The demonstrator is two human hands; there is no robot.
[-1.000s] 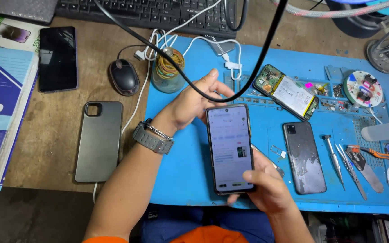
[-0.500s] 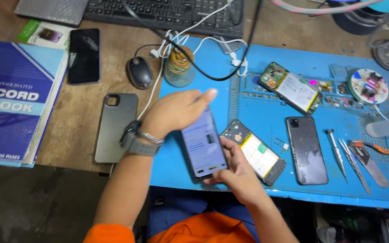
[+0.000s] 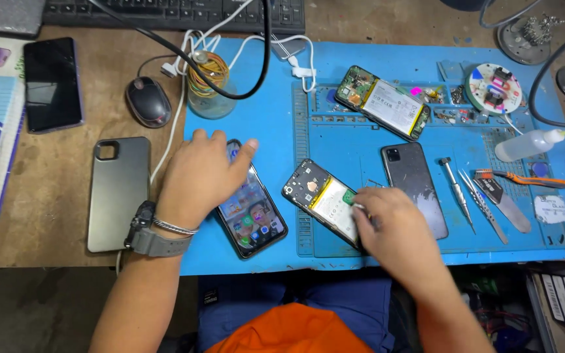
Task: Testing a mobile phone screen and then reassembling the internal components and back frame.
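Evidently, a lit phone (image 3: 251,212) was pressed flat by the left hand (image 3: 197,176); an opened phone (image 3: 325,201), at three o'clock, was pinched by the right hand (image 3: 393,229), calling for careful lifting.

Both forearms are bare, with no sleeves showing. The left wrist carries a grey strapped watch (image 3: 144,236) and a thin silver bangle (image 3: 174,226). Lower down show an orange shirt (image 3: 289,332) and blue trousers (image 3: 335,297).

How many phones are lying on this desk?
6: dark phone far left, grey phone, lit phone under left hand, opened phone at right hand, black phone, opened phone behind.
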